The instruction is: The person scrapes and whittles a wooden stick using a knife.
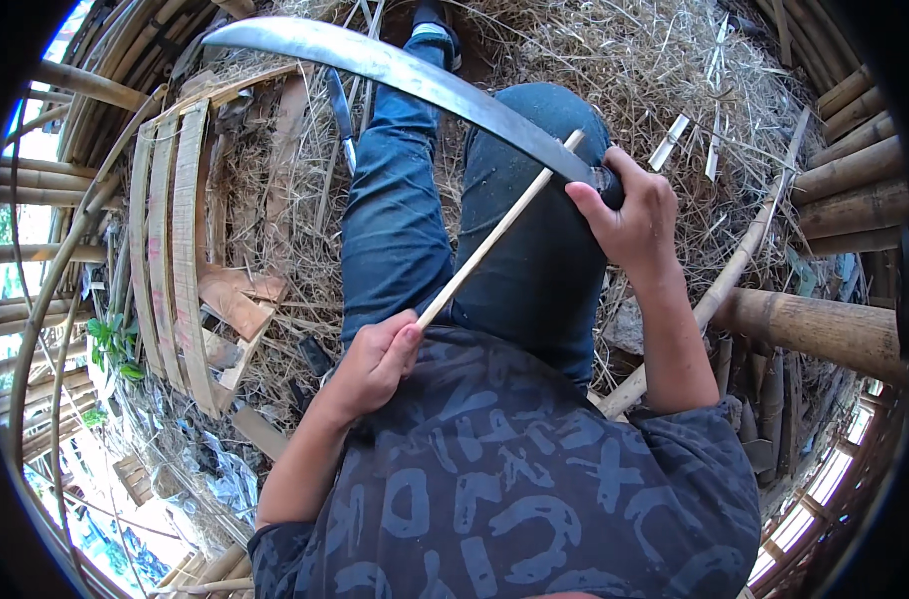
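My left hand [380, 361] is closed round the lower end of a thin pale wooden stick [489, 243], which slants up to the right across my thighs. The fingers of my right hand [634, 212] wrap the base of a large curved steel blade [405, 75], like a sickle or machete; its handle is mostly hidden in the grip. The blade reaches far to the upper left over my legs. Near its base the blade crosses the stick, whose tip shows just beyond the edge. Whether they touch I cannot tell for sure.
Dry straw [614, 60] covers the ground around my jeans-clad legs. A knife [342, 115] lies left of my leg. A wooden slat pallet [187, 250] stands at the left, split bamboo pieces [668, 143] lie at the right, and a thick bamboo pole [814, 327] juts in there.
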The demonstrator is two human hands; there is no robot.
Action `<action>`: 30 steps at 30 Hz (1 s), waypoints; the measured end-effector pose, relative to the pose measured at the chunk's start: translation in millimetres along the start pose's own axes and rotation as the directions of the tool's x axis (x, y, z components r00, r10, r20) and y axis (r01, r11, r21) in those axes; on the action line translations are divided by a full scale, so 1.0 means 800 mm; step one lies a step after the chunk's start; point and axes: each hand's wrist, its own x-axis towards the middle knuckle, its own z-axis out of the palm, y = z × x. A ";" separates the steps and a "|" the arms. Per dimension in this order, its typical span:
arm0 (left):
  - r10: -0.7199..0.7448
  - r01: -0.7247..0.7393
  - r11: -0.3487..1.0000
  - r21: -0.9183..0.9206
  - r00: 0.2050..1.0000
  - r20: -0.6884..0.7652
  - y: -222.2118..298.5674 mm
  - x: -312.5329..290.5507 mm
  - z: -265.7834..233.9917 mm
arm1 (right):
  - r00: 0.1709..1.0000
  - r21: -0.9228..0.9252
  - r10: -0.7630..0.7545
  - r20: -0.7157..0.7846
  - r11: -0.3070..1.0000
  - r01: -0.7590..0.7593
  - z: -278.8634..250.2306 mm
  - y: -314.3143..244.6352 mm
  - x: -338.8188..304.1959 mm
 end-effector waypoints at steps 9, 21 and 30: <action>-0.080 0.051 0.938 -0.343 0.994 -0.071 -0.005 -0.039 -0.025 | 0.994 0.222 0.053 -0.100 0.975 -0.029 0.008 0.015 -0.010; -0.233 0.351 0.862 -0.365 0.915 0.329 0.043 0.033 -0.005 | 0.997 0.248 -0.038 -0.065 0.967 0.053 0.004 0.021 -0.014; 0.294 -0.056 0.686 0.726 0.933 -0.206 0.070 0.056 0.026 | 0.999 0.006 -0.010 0.051 1.000 0.010 -0.020 -0.015 -0.001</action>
